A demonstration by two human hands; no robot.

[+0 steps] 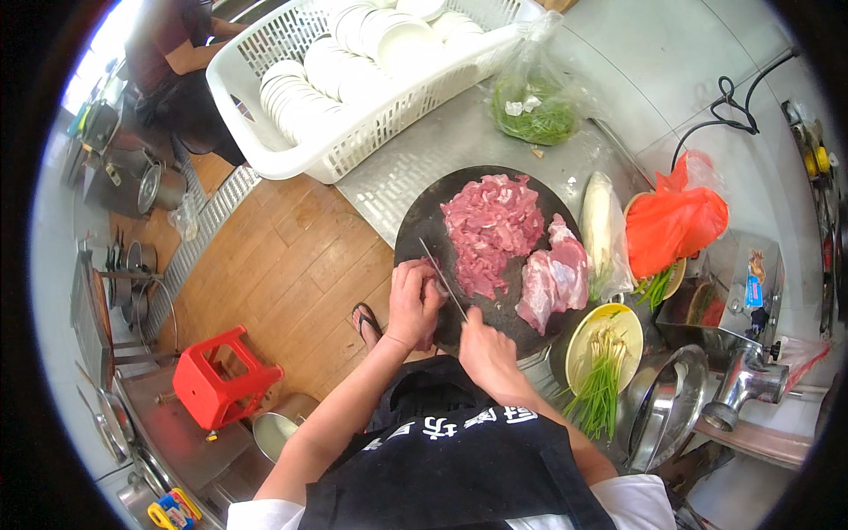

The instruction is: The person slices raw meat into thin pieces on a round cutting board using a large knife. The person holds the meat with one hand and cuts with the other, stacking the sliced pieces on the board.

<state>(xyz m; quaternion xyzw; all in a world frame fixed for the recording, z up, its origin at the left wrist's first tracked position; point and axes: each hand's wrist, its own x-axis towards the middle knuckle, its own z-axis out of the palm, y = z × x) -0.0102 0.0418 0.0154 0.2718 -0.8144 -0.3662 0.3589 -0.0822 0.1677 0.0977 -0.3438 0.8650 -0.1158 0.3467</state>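
Note:
On a round dark chopping board [424,205] lies a heap of sliced raw meat [493,222]. Larger uncut pieces of raw meat [560,271] rest at the board's right side. My right hand [487,344] is closed around the handle of a kitchen knife [442,275], whose narrow edge faces up towards the camera's view. My left hand [414,295] presses with bent fingers on another piece of raw meat [426,338] at the board's left edge, close beside the blade. Part of that piece is hidden under the hand.
A white plastic basket [371,142] of stacked plates stands beyond the board. Bagged greens [536,109], a bagged white vegetable [599,232], a bowl with scallions [633,331], a red bag [676,222] and a metal meat grinder [745,387] are to the right. A person [179,73] stands far left.

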